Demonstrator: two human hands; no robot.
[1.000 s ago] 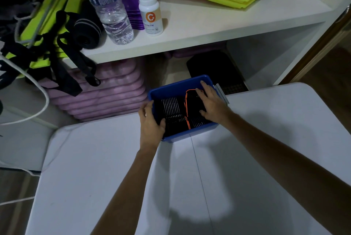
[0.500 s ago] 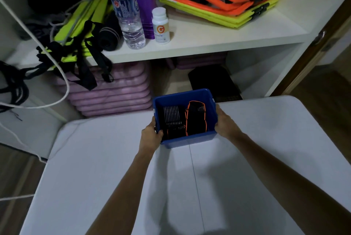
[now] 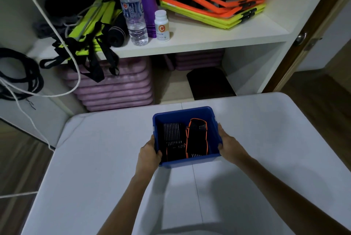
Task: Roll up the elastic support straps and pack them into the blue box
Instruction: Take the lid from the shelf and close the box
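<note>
Left hand (image 3: 150, 152) and right hand (image 3: 228, 144) grip the blue box (image 3: 182, 114) of rolled straps (image 3: 196, 138) near the table's (image 3: 266, 139) far edge; packing looks finished.

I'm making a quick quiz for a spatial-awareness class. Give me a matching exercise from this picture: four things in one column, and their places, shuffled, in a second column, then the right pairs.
Things:
1. blue box
2. rolled straps
3. water bottle
4. stack of pink pads

Places:
A. under the shelf, behind the table
B. standing on the white shelf
C. on the white table, held between the left hand and the right hand
D. inside the blue box

Pairs: 1-C, 2-D, 3-B, 4-A
</note>
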